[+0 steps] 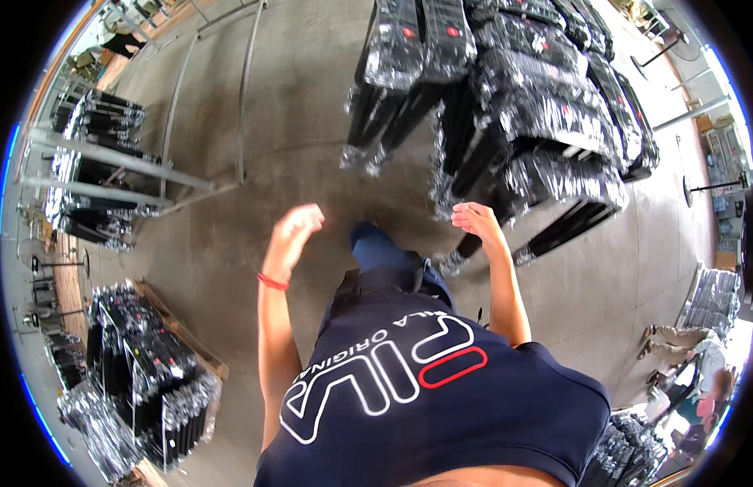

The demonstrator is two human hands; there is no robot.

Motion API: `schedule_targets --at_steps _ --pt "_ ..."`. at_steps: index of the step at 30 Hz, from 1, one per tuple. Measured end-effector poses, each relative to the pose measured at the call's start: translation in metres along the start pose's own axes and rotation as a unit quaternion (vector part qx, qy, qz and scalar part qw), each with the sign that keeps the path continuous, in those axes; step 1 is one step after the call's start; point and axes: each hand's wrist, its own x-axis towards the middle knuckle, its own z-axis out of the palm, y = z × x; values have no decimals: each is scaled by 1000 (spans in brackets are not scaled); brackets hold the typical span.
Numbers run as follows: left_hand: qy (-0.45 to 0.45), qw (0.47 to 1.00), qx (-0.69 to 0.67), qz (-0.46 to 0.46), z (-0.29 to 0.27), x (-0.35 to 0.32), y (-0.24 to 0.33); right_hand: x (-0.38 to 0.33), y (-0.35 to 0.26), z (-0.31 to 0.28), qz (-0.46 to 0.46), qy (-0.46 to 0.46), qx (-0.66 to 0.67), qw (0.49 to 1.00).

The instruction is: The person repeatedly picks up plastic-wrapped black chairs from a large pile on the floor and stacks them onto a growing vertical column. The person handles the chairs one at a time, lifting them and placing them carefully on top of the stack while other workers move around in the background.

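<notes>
My left hand [294,229] hangs in front of me above the concrete floor, fingers loosely curled, holding nothing; a red band sits on that wrist. My right hand [476,221] is raised at the same height with fingers apart and empty. It is close to the lower edge of a large stack of black parts wrapped in clear plastic [522,105], just short of touching it. My dark blue shirt and trousers fill the lower middle of the view.
A wooden pallet with more plastic-wrapped black parts [141,373] lies at the lower left. A metal rack [92,162] with similar bundles stands at the left. Another person [693,357] sits at the lower right beside grey stacked sheets [713,296].
</notes>
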Motion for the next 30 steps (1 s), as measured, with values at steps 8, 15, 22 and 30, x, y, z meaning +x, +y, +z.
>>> schedule_targets --at_steps 8,15,22,30 --pt "-113 991 31 -67 -64 160 52 200 -203 108 -337 162 -71 925" --pt "-294 955 -9 -46 -86 354 84 355 -269 136 -180 373 -332 847" --pt "-446 887 13 -114 -85 511 102 396 -279 135 25 481 -353 802" --pt "-410 795 -352 -277 -65 616 67 382 -325 220 -5 495 -269 826"
